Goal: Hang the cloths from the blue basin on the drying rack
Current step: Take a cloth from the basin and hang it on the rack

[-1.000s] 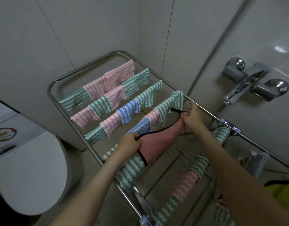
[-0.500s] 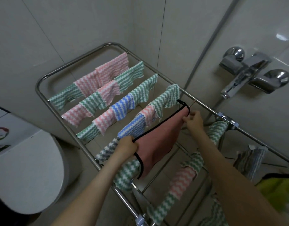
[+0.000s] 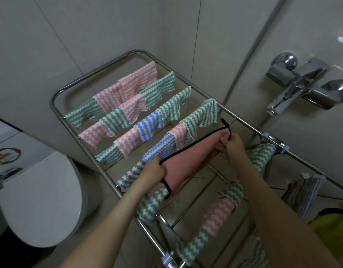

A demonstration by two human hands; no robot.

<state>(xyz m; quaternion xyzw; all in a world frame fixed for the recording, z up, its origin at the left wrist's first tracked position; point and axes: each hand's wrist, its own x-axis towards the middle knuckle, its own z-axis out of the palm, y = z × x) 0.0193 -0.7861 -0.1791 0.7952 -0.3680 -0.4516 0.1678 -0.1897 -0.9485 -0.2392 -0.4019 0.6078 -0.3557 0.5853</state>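
Observation:
A pink cloth with black trim [image 3: 188, 161] is stretched between my hands above the metal drying rack [image 3: 56, 97]. My left hand [image 3: 153, 170] grips its near corner, and my right hand [image 3: 231, 145] pinches its far corner by the black loop. Several zigzag-striped cloths in pink, green and blue [image 3: 128, 105] hang over the rack's far rails. More striped cloths [image 3: 219, 211] hang on the lower rails close to me. The blue basin is not in view.
A white toilet with closed lid [image 3: 37, 202] stands at the left. A chrome tap [image 3: 302, 84] juts from the tiled wall on the right. A yellow-green cloth [image 3: 333, 227] and a grey striped cloth [image 3: 302, 194] sit at the right edge.
Both hands have drawn the pink cloth tighter and slightly lower over the rack. The view has shifted, and the rack sits further right in it.

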